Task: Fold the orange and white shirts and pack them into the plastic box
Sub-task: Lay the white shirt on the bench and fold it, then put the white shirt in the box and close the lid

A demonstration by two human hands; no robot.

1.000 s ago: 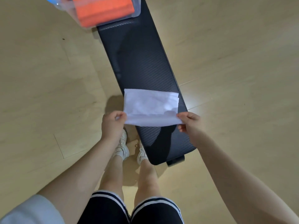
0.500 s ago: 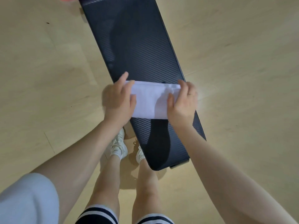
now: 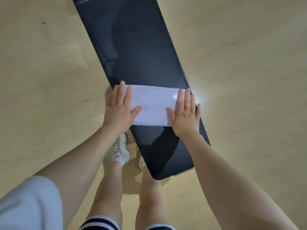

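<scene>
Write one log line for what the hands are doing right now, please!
left hand: flat on white shirt | right hand: same | shirt: folded, on bench

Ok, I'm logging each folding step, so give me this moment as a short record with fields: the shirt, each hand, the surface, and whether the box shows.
shirt: white shirt, folded to a flat rectangle, lying across the bench
surface: black bench, on a pale wood floor
left hand: flat, fingers straight, pressing the shirt's left end
right hand: flat, fingers straight, pressing the shirt's right end
box: not clearly visible; only an orange sliver at the top edge
packing: white shirt not yet packed
</scene>
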